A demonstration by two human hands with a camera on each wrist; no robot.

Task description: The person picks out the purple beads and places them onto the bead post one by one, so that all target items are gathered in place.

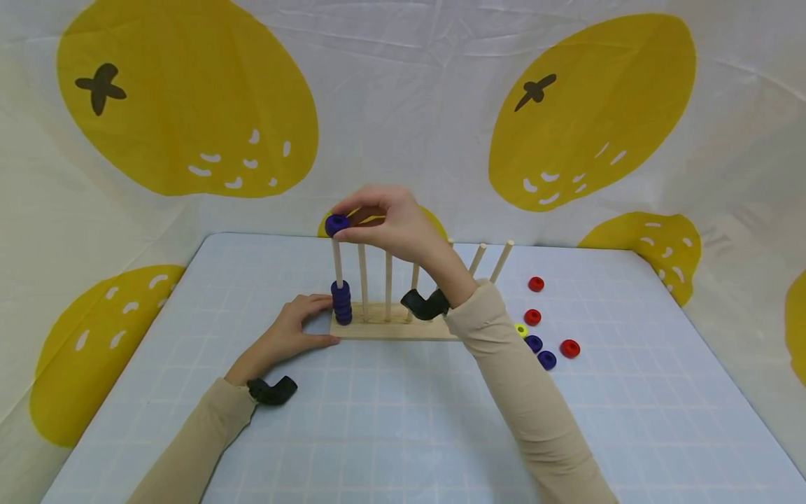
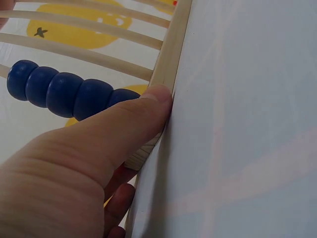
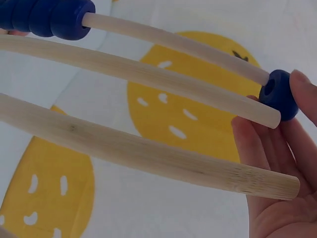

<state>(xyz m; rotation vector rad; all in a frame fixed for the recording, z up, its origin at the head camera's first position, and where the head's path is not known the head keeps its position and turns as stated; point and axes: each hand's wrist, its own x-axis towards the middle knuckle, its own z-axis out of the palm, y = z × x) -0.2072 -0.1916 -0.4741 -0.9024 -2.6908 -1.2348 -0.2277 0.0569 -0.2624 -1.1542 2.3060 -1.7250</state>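
Observation:
My right hand [image 1: 397, 225] pinches a dark blue bead [image 1: 336, 225] between thumb and fingers, at the top of the leftmost peg [image 1: 338, 263]. In the right wrist view the held bead [image 3: 283, 96] is tilted, its hole beside that peg's tip. Lower on the same peg sits a stack of several blue beads [image 1: 342, 303]. My left hand [image 1: 291, 327] grips the left end of the wooden base [image 1: 390, 331]. The left wrist view shows the thumb [image 2: 143, 111] along the base's near edge, below the blue stack [image 2: 64, 94], with other fingers behind the end.
More bare wooden pegs [image 1: 363, 283] rise from the base to the right, some behind my right forearm. Loose on the table's right lie several red beads [image 1: 569, 348], two blue beads [image 1: 546, 360] and a yellow bead [image 1: 521, 330]. A lemon-print cloth [image 1: 403, 105] hangs behind the table.

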